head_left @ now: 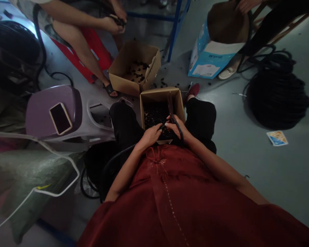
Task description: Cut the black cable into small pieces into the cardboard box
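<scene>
My right hand (177,127) is wrapped around a pair of dark scissors (170,106), with the blades pointing away from me and a handle loop beside the wrist. Close by, my left hand (151,136) pinches a short black cord end (162,126), nearly touching the right fingertips. Both hands are over the near side of an open cardboard box (180,103) between my knees. Many small black pieces (153,113) lie inside it. A black cord (115,156) curves up from my left side towards my lap; its link to the held end is hidden.
Another cardboard box (125,82) with black pieces stands beyond mine, beside a co-worker's hands (115,24). A blue-white carton (208,58) and a black cord coil (278,92) are on the right. At left, a phone (60,118) lies on a purple stool (38,116).
</scene>
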Tool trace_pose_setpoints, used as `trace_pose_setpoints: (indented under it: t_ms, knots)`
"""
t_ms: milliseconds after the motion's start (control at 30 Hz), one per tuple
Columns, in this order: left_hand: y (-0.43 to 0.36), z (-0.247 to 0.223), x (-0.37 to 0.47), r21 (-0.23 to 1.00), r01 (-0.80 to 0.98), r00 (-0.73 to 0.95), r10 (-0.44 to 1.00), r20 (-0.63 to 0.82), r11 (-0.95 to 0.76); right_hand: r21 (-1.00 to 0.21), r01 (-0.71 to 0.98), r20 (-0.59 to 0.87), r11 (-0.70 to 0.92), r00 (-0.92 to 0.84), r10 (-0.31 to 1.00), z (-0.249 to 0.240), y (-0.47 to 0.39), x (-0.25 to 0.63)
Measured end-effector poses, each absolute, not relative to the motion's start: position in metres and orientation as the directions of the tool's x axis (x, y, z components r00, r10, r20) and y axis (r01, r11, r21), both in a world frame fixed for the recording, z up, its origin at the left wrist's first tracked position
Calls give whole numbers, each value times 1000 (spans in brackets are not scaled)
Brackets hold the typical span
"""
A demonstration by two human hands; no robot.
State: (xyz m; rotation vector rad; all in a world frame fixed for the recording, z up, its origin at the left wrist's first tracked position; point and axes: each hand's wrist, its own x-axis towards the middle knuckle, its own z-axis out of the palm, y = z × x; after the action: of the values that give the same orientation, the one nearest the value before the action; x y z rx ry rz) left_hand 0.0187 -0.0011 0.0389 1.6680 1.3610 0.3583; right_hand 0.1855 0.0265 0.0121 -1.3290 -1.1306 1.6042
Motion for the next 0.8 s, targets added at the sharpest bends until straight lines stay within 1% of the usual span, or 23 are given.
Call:
trace_pose_setpoints:
  t_ms: [33,100,133,200,400,467,567,633,733,800]
  knots:
    - [-3,45,16,723,690,352,891,-286,-41,-952,-18,-298,-305,-157,941,15,31,188]
    - [-8,58,6,619,778,348,895,-280,-108,-961,-32,-269,-274,-111,957,20,43,193]
    - [-12,64,0,594,797,341,894,-289,-112,-962,-38,-265,-269,-89,960,23,49,196]
    - [-21,73,-13,582,809,321,892,-317,-84,-962,-52,-264,-267,-57,963,27,61,204]
    - [-54,85,-39,702,708,309,862,-403,74,-965,-120,-236,-233,12,972,36,92,221]
    - [-60,84,-38,737,665,309,855,-416,119,-967,-119,-228,-226,2,974,38,97,220]
    - [-57,79,-31,776,606,288,861,-420,176,-972,-87,-214,-219,-58,975,37,99,211]
    - [-49,72,-25,801,555,234,881,-411,226,-974,-41,-217,-223,-115,969,35,97,201]
    - [-33,58,-17,823,477,72,920,-385,307,-978,31,-211,-209,-177,961,30,92,183]
    - [-25,49,-13,841,409,25,917,-399,354,-978,53,-208,-202,-193,959,29,90,173]
